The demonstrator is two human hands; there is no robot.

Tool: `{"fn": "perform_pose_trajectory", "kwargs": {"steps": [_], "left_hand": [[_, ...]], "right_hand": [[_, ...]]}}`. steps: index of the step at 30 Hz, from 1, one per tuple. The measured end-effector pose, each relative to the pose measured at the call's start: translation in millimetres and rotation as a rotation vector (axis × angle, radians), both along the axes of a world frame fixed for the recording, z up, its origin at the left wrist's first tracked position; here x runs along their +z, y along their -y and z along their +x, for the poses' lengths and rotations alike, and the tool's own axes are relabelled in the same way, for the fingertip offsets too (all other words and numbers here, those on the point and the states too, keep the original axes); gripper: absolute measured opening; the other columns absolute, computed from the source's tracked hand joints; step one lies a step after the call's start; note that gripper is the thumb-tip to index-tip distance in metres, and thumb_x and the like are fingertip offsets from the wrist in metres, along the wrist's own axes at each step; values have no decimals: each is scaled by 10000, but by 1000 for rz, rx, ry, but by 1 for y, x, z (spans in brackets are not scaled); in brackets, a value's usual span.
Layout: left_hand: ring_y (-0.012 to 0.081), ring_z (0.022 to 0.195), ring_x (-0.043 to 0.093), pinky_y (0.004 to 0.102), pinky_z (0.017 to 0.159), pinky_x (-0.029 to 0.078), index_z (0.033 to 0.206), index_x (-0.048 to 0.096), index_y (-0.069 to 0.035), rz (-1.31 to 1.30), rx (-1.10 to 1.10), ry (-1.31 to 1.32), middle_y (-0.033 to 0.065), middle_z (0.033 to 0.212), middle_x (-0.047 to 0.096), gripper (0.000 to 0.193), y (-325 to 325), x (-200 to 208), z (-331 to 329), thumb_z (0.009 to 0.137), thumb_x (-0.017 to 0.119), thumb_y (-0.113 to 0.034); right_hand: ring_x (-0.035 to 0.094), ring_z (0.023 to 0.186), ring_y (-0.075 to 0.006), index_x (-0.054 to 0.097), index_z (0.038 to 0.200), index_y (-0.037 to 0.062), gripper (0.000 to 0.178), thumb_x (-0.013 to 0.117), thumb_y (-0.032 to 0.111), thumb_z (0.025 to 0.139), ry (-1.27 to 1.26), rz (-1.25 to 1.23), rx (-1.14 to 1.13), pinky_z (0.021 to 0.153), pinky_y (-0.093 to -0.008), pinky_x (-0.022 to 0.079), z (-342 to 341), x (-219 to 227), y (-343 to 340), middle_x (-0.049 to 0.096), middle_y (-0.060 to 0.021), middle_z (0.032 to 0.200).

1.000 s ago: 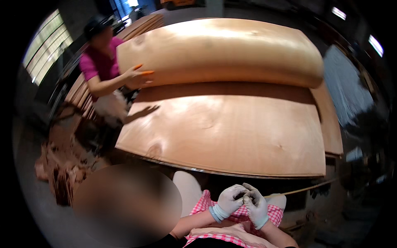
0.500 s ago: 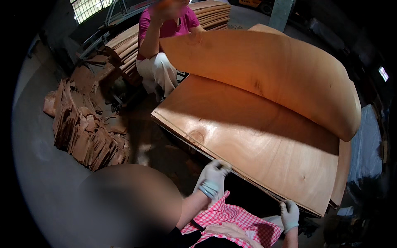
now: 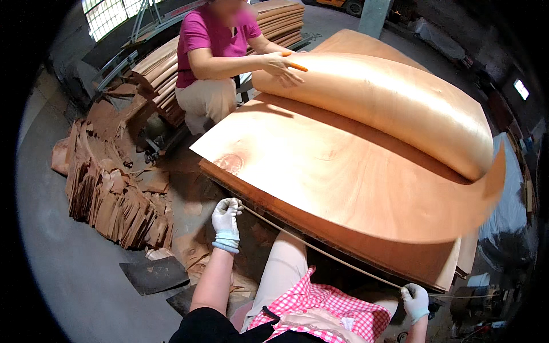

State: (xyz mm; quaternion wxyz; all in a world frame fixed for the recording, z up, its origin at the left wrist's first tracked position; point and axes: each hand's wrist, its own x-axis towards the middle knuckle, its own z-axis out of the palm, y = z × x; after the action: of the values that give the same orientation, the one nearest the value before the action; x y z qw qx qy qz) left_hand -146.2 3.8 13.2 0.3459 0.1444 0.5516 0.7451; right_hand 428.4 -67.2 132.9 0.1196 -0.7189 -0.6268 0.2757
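Note:
A thin, pale, narrow strip (image 3: 320,249) runs taut in front of a stack of wood veneer sheets (image 3: 343,251). My gloved left hand (image 3: 227,215) pinches it near its left end, off the stack's near-left edge. Further right, my gloved right hand (image 3: 415,300) is closed on the same strip, whose tail runs on past it to the right. The upper veneer sheet (image 3: 320,154) lies shifted on the stack, its right end lifted and curling. Across the far side, another sheet is bent into a large roll (image 3: 394,103).
Across the stack, a co-worker in a pink shirt (image 3: 206,40) has a hand on the roll, with a slim orange object at the fingers. Broken veneer scraps (image 3: 114,200) are piled on the left floor. More stacked sheets (image 3: 280,23) stand behind; plastic sheeting (image 3: 506,200) hangs at right.
Both hands have come away from the stack's edge with the strip between them, the left moving left. The co-worker's arm has reached onto the bent sheet, and the sheet beneath has shifted, its right end rising.

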Motion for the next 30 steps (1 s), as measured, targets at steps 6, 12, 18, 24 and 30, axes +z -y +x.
{"fn": "perform_pose_trajectory", "kwargs": {"steps": [6,12,18,24,30], "left_hand": [[76,811,555,224,765,475,916,637,-36,-141,219,-506,-12,869,616,110,-20,-30,-31,840,698,16],[191,943,594,304,861,482,806,670,-17,-370,352,-899,73,1013,616,112,-57,-34,-70,753,762,-53],[259,1052,552,387,975,398,787,714,-85,-699,314,-1037,94,1025,660,190,-92,-51,-136,740,757,-264],[274,844,649,369,802,496,788,741,-102,-927,341,-1156,63,899,709,210,-107,-20,-165,709,772,-294],[262,933,653,389,855,484,834,760,-170,-1102,192,-1225,56,936,718,234,-111,-31,-171,719,750,-374]], "right_hand": [[592,644,-144,663,871,-30,136,620,98,880,-175,-140,9,622,-282,477,-36,17,-17,635,-77,700],[625,733,-158,668,951,-33,146,620,89,886,-128,-135,-2,699,-294,506,-20,-13,-37,673,-102,801],[585,641,-144,654,854,-55,184,616,123,881,-73,-121,16,613,-298,473,-15,-31,-62,636,-93,691],[587,618,-147,656,850,-61,205,631,141,877,-150,-211,66,601,-301,475,-72,-26,-79,638,-100,674],[659,708,-249,670,907,-54,299,623,239,871,-1,-303,141,674,-361,502,-79,-49,-100,679,-181,773]]}}
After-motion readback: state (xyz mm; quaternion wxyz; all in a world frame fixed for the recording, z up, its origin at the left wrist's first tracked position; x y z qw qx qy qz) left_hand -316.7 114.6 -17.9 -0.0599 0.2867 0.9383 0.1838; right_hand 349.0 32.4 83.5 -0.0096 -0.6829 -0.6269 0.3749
